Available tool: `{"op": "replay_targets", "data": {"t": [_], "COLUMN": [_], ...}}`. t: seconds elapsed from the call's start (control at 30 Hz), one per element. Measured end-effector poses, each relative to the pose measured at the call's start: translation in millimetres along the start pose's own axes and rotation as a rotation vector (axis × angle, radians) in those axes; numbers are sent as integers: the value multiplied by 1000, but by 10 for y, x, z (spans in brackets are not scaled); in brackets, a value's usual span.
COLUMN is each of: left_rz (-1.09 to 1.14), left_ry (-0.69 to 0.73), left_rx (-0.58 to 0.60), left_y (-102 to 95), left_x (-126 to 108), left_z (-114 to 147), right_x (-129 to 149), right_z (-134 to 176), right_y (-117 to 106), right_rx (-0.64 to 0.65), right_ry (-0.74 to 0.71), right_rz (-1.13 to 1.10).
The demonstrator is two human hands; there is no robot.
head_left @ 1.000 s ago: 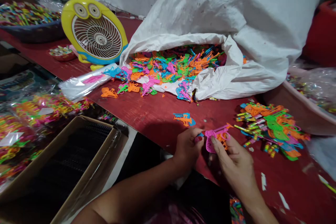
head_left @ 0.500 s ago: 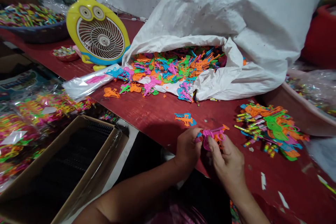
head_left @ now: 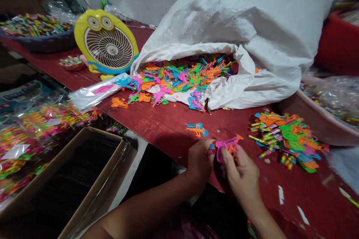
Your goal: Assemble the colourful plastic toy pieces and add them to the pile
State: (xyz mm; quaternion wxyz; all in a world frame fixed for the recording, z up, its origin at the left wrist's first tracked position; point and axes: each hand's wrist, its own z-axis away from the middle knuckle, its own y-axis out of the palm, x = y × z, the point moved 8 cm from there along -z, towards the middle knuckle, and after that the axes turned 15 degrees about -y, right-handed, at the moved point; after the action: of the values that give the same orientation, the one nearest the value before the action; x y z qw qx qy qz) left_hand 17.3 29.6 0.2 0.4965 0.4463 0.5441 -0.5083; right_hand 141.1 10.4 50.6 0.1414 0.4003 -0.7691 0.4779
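pressing a pink toy gun and an orange one together at the table edge

my left hand (head_left: 199, 160) pinches the rear end of the pink toy gun (head_left: 221, 146), fingers closed on it, and my right hand (head_left: 239, 173) is closed on its grip from below, thumb against the orange toy gun (head_left: 232, 145) lying tight against it. both sit just above the near edge of the red table (head_left: 168, 127), close to my body. to do this well, i judge i should keep the two flat pieces lined up and squeeze evenly, since thin plastic may bend. a finished pile (head_left: 288, 138) lies to my right; the white sack (head_left: 238, 37) of loose pieces is behind.
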Motion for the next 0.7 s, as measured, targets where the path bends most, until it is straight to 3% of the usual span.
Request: {"op": "replay_targets", "data": {"t": [0.1, 0.23, 0.3, 0.4, 0.53, 0.6, 0.7], "left_rz": [-6, -23, -50, -61, -13, 28, 65], "left_ry": [21, 1, 28, 104, 63, 44, 48], "left_rx": [-9, 7, 21, 54, 76, 96, 107], "left_y": [-10, 0, 11, 30, 28, 35, 40], "left_x": [-25, -22, -51, -117, -90, -75, -71], "left_z": [10, 9, 13, 23, 1, -6, -5], "right_x": [59, -212, -268, -233, -109, -163, -325], "right_z": [3, 94, 107, 33, 4, 72, 214], "right_y": [-36, 100, 121, 4, -129, -117, -4], "right_rx": [-48, -3, -9, -57, -87, -108, -120], "right_ry": [-86, 265, 337, 221, -21, 21, 220], "right_rz": [80, -276, -365, -252, 6, -22, -222]}}
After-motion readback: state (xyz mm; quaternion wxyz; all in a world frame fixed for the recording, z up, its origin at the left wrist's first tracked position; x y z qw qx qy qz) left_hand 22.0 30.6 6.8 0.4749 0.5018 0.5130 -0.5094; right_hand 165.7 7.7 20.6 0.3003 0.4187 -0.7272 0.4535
